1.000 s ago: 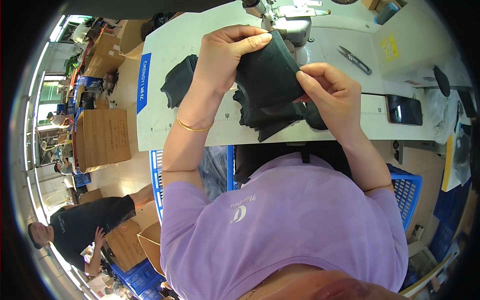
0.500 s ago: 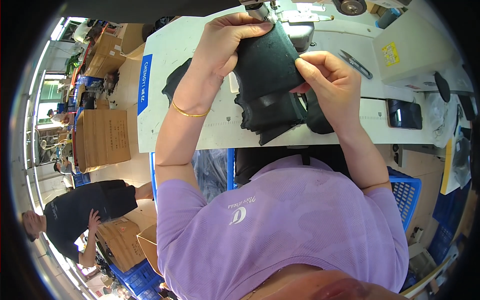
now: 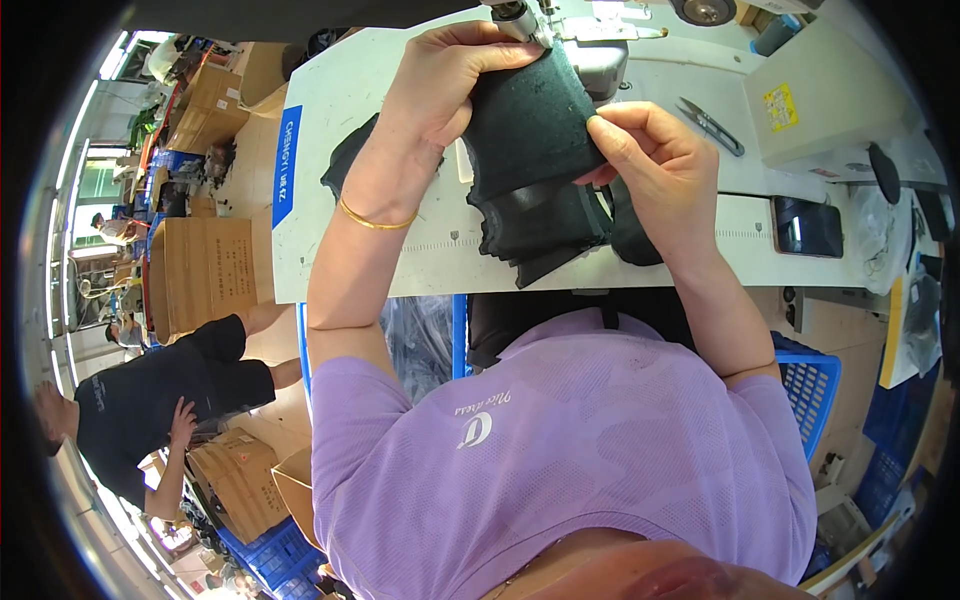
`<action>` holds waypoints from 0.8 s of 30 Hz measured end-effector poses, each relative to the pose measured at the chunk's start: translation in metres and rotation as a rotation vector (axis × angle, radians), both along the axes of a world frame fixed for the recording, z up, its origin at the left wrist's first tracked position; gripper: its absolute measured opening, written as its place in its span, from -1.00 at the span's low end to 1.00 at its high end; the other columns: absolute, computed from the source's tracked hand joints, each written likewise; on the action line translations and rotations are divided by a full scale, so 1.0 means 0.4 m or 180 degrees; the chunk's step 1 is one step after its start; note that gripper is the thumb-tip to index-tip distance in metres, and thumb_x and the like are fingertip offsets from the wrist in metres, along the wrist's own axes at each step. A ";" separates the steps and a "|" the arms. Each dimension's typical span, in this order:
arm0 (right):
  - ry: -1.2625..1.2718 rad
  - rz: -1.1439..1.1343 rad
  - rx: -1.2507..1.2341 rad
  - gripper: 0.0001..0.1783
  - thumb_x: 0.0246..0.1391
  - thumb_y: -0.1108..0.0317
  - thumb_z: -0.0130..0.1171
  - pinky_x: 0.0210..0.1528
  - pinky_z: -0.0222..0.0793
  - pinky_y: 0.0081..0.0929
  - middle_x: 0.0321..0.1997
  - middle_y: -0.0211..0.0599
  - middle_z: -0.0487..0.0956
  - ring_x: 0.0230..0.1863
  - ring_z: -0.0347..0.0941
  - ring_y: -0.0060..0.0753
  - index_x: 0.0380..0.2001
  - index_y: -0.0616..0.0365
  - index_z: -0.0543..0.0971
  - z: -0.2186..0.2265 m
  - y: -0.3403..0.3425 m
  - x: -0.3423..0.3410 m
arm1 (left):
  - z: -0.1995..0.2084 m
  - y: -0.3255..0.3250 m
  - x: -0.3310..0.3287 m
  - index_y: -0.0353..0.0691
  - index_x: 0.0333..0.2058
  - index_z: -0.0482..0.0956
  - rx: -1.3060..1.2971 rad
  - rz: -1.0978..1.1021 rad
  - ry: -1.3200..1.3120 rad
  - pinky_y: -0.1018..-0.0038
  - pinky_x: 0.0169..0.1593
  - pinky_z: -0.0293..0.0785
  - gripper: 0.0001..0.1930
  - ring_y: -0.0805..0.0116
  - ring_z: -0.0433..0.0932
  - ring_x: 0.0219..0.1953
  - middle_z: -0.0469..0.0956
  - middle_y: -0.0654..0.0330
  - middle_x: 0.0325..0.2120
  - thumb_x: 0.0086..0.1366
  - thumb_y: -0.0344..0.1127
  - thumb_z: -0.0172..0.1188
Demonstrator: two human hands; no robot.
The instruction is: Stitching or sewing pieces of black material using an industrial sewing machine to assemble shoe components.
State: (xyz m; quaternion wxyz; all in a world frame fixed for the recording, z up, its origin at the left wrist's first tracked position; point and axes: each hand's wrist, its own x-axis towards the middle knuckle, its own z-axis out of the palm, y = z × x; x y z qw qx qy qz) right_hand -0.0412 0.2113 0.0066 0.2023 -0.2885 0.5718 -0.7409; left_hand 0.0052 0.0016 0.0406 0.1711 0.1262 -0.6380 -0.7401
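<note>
A piece of black fabric (image 3: 530,125) hangs between my hands, its top end under the needle and presser foot of a sewing machine (image 3: 525,22). My left hand (image 3: 445,85) pinches its upper left edge close to the presser foot. On the right edge, my right hand (image 3: 655,155) holds the fabric between thumb and fingers. Lower folds of black fabric (image 3: 545,230) spread over the table's near edge, with a ragged left border. Another dark fabric piece (image 3: 350,157) lies partly hidden behind my left forearm.
Thread snips (image 3: 712,127) and a black phone (image 3: 808,227) lie on the white table (image 3: 330,230) to the right. A blue basket (image 3: 810,390) stands below. Cardboard boxes (image 3: 205,275) and a person in black (image 3: 160,400) are at the left.
My hands and the fabric stay almost in place, with only a slight shift in view. The person at the left has changed posture, legs now apart.
</note>
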 end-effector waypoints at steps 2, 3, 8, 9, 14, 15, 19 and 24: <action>-0.0019 0.0005 0.0006 -0.84 0.22 0.38 0.19 -0.37 0.49 -0.67 -0.45 -0.35 0.66 -0.45 0.60 -0.59 -0.30 0.28 0.62 -0.001 0.001 0.000 | -0.012 -0.021 -0.003 -0.39 -0.30 0.68 0.0003 -0.0042 -0.0041 0.52 -0.06 0.51 -0.86 0.39 0.61 -0.27 0.66 0.13 -0.36 0.11 -0.57 0.35; 0.0008 -0.0006 0.0006 -0.84 0.22 0.38 0.19 -0.36 0.49 -0.66 -0.44 -0.35 0.66 -0.44 0.60 -0.58 -0.30 0.28 0.62 0.003 -0.001 0.002 | -0.017 -0.043 -0.005 -0.37 -0.25 0.68 -0.0122 -0.0082 -0.0038 0.51 -0.02 0.49 -0.84 0.39 0.61 -0.21 0.66 0.13 -0.30 0.16 -0.56 0.31; 0.0033 0.0026 0.0021 -0.84 0.21 0.38 0.19 -0.34 0.49 -0.64 -0.44 -0.35 0.66 -0.43 0.61 -0.57 -0.28 0.29 0.61 -0.001 -0.006 0.000 | -0.006 -0.013 -0.010 -0.31 -0.32 0.65 0.0029 0.0022 -0.0207 0.46 -0.20 0.50 -0.79 0.33 0.60 -0.33 0.64 0.17 -0.39 0.05 -0.69 0.20; 0.0051 0.0032 0.0023 -0.83 0.21 0.37 0.19 -0.34 0.49 -0.64 -0.44 -0.36 0.65 -0.43 0.61 -0.57 -0.29 0.29 0.61 -0.005 -0.002 0.004 | 0.001 -0.003 -0.007 -0.31 -0.32 0.66 -0.0015 -0.0009 -0.0111 0.51 -0.19 0.51 -0.81 0.40 0.60 -0.34 0.66 0.19 -0.39 0.08 -0.67 0.22; 0.0023 0.0082 0.0163 -0.78 0.24 0.31 0.16 -0.34 0.49 -0.66 -0.45 -0.36 0.65 -0.44 0.60 -0.59 -0.30 0.29 0.62 -0.002 0.018 0.001 | -0.004 -0.041 0.001 -0.30 -0.30 0.67 -0.0456 -0.0204 -0.0196 0.55 -0.18 0.53 -0.83 0.44 0.61 -0.36 0.67 0.21 -0.38 0.11 -0.62 0.28; -0.0087 0.0276 0.0118 -0.77 0.25 0.30 0.15 -0.35 0.48 -0.67 -0.46 -0.37 0.65 -0.44 0.60 -0.60 -0.29 0.29 0.62 -0.003 0.018 0.000 | 0.006 -0.055 0.006 -0.30 -0.24 0.67 -0.0606 -0.0413 -0.0376 0.52 -0.09 0.48 -0.85 0.45 0.60 -0.27 0.67 0.20 -0.31 0.18 -0.54 0.29; -0.0010 0.0326 0.0143 -0.76 0.26 0.29 0.15 -0.36 0.47 -0.68 -0.48 -0.38 0.63 -0.45 0.60 -0.62 -0.27 0.28 0.63 -0.002 0.017 0.014 | 0.006 -0.082 0.003 -0.35 -0.23 0.66 -0.0381 -0.0887 -0.0685 0.52 -0.03 0.43 -0.78 0.51 0.54 -0.23 0.62 0.24 -0.30 0.14 -0.44 0.42; 0.0142 0.0243 0.0261 -0.78 0.25 0.31 0.16 -0.37 0.46 -0.69 -0.47 -0.36 0.64 -0.44 0.60 -0.62 -0.28 0.29 0.62 0.001 0.018 0.024 | 0.001 -0.092 -0.009 -0.33 -0.26 0.66 -0.0075 -0.1007 -0.0636 0.58 -0.07 0.48 -0.78 0.48 0.59 -0.24 0.63 0.22 -0.32 0.11 -0.48 0.45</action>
